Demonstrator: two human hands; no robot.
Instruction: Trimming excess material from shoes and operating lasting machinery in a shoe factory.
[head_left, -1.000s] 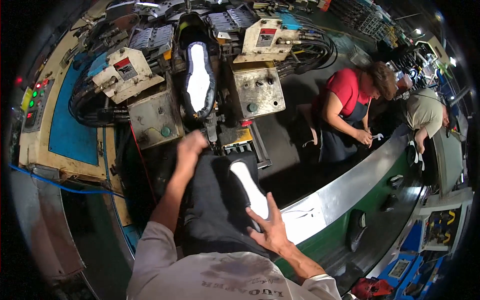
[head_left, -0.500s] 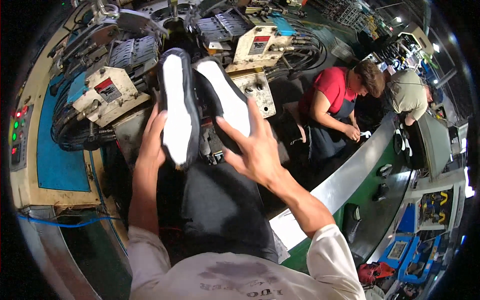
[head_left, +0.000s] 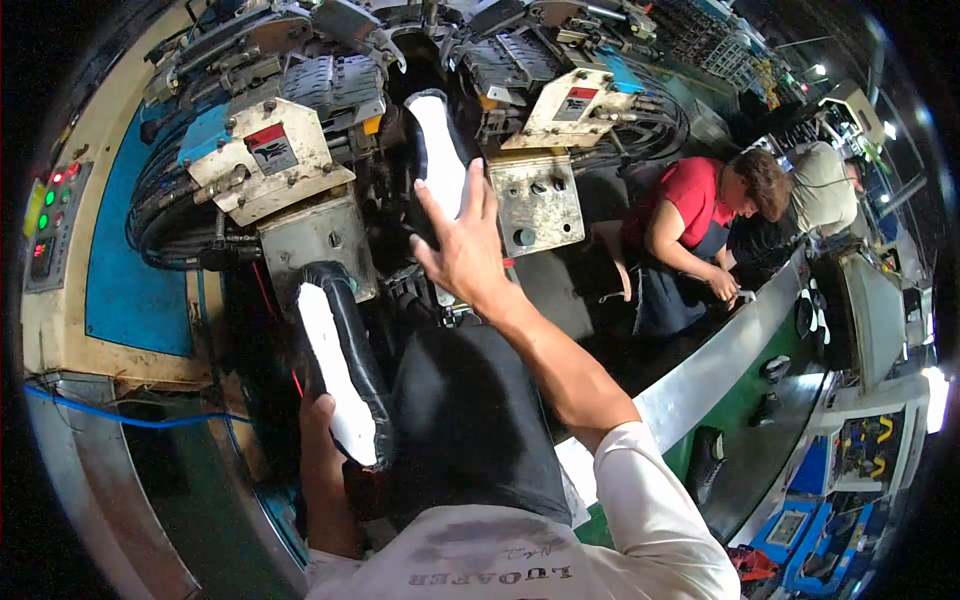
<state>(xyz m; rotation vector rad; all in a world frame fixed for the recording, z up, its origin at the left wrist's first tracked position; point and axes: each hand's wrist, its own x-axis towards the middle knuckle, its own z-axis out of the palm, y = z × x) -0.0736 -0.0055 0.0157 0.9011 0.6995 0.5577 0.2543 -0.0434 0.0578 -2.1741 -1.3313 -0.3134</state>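
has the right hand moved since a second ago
Yes: forward. The right hand was by the lap, well short of the right-hand metal control box; now it is close beside that box.

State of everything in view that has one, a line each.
Left white-soled black shoe: held in left hand, white side up
Farther white-soled black shoe, at beige metal machine: right hand spread over it, white side up
Grey rectangular button panel: red and green lights lit
Nearest black shoe on green conveyor: lying loose

Whitish tee (head_left: 590, 560) — short slvs (head_left: 645, 470), dk print (head_left: 490, 578)
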